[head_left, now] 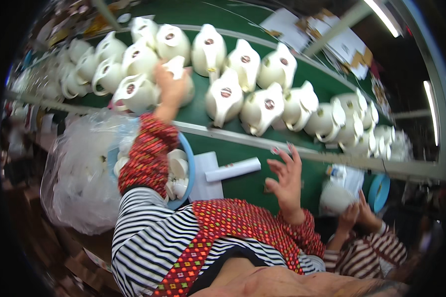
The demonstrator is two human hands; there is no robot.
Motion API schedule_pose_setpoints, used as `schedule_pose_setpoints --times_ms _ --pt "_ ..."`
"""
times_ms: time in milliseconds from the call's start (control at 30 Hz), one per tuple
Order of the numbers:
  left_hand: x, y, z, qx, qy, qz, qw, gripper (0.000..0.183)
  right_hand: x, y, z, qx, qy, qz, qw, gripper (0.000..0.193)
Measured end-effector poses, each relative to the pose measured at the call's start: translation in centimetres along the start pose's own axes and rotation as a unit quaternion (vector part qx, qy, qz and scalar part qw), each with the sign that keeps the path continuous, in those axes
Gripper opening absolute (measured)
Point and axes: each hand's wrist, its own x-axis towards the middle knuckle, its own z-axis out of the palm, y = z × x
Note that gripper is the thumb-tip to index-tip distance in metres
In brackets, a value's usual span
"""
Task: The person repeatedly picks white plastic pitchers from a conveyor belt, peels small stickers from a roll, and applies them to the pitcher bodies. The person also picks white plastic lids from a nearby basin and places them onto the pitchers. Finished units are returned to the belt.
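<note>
My left hand [171,88] reaches over to the conveyor and is closed on the upper part of a cream-white plastic kettle body [187,91]; its fingertips are partly hidden. More kettle bodies of the same kind stand around it, such as one with a dark oval label [134,94] just left of my hand. My right hand [287,185] is raised over the green surface, its fingers spread. A small red-and-white piece [275,150], like a sticker, shows at one of its fingertips.
A blue tub [190,153] with white plastic parts and a clear plastic bag [79,173] stand near my left arm. White paper [233,170] lies on the green surface. A co-worker's hands [354,215] touch a white rounded piece [336,198] at right. A metal rail [203,129] edges the conveyor.
</note>
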Motion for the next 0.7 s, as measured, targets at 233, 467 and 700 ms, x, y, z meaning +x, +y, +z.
schedule_pose_setpoints --times_ms 233,467,700 --pt "-2.6 -7.2 -7.7 0.283 -0.295 -0.104 0.907 0.062 -0.2 -1.7 0.0 0.092 -0.029 -0.008 0.995 0.1" --pt "-1.5 -4.4 -6.3 -0.163 -0.297 -0.098 0.936 0.029 -2.8 -3.0 1.8 0.048 -0.013 -0.048 0.998 0.088" --pt "-4.5 7.4 -12.6 -0.484 -0.328 -0.223 0.78 0.025 -4.3 -3.9 2.7 -0.077 -0.074 -0.118 0.987 0.082"
